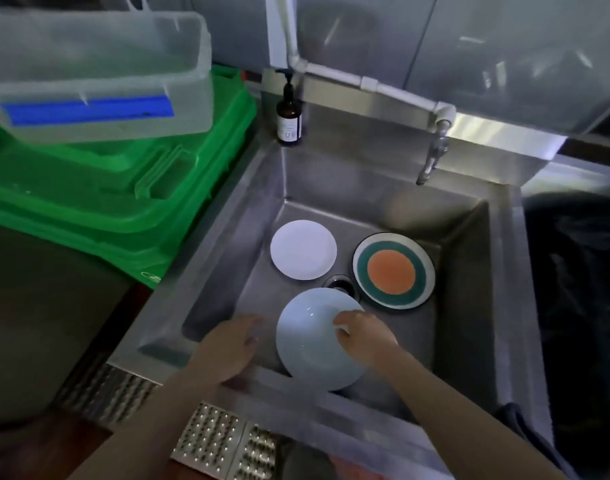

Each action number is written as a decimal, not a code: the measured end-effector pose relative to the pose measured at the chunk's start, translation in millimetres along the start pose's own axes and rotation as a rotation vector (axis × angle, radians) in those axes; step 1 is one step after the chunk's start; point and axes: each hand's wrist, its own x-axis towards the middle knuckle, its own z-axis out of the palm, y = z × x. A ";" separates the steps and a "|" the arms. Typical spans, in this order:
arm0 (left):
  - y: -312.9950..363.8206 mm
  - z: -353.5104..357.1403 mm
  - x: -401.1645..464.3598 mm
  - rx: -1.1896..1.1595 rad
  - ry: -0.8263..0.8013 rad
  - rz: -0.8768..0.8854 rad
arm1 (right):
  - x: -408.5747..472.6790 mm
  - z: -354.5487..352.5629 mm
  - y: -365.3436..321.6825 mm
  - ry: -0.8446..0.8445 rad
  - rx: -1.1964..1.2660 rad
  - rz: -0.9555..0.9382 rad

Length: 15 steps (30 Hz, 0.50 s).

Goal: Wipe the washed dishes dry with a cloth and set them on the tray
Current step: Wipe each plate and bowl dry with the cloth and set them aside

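Note:
A steel sink (469, 258) holds three dishes. A small white plate (302, 249) lies flat at the back left of the basin. To its right lies a plate with an orange middle and a teal ring (393, 271). A pale blue plate (310, 337) is tilted up near the front wall, and my right hand (364, 336) grips its right rim, fingers curled over the edge. My left hand (232, 344) hovers just left of that plate with fingers relaxed, holding nothing. A dark cloth (513, 415) hangs over the sink's right front corner.
Green plastic trays (123, 188) are stacked left of the sink with a clear bin (99, 74) on top. A brown pump bottle (289, 114) stands at the back left corner. A tap (435, 154) juts over the basin. A dark bin liner (580, 289) lies to the right.

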 end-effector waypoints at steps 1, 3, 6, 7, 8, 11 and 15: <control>-4.8 -0.8 10.5 -0.023 -0.006 -0.025 | 17.9 3.0 0.9 -0.026 0.021 0.017; -13.1 -1.7 31.1 -0.096 -0.016 -0.079 | 54.5 10.0 3.9 -0.085 0.046 0.058; -23.1 2.7 55.4 -0.174 -0.072 -0.148 | 103.3 23.2 11.5 -0.133 0.149 0.169; -26.5 5.3 61.5 -0.187 -0.093 -0.167 | 118.2 27.2 14.3 -0.129 0.213 0.216; -29.5 8.0 66.7 -0.201 -0.111 -0.181 | 132.4 31.4 17.2 -0.114 0.281 0.264; -37.6 17.7 80.0 -0.253 -0.172 -0.217 | 171.8 41.4 24.7 -0.050 0.466 0.418; -48.9 29.2 94.2 -0.373 -0.253 -0.324 | 216.5 46.6 31.6 0.083 0.569 0.592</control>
